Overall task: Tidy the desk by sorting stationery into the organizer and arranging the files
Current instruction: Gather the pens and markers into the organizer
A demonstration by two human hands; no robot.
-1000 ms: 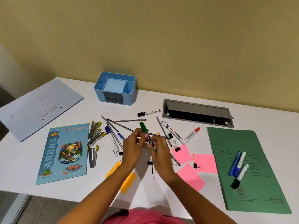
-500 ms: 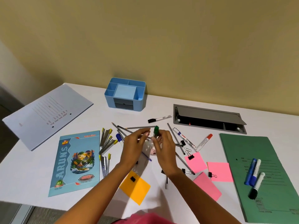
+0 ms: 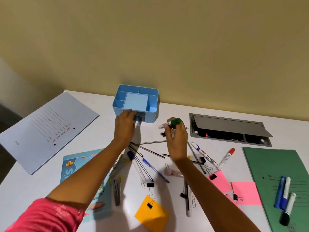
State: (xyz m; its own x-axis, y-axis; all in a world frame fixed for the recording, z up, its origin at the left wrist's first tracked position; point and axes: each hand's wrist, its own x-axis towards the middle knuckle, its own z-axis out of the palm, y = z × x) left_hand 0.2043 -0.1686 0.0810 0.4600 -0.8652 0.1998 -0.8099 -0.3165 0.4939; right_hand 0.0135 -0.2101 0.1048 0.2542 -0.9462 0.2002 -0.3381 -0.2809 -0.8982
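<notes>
The left hand [image 3: 124, 126] is at the front of the blue organizer [image 3: 151, 114], fingertips on its drawer; whether they grip it I cannot tell; the right hand [image 3: 177, 138] pinches a green-capped marker [image 3: 173, 122] above the desk [image 3: 167, 111], just right of the organizer.

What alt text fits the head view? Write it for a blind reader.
The right hand holds a green-capped marker over a white desk while the left hand touches the front of a blue organizer. Pens, binder clips, sticky notes and a green folder lie scattered around.
</notes>
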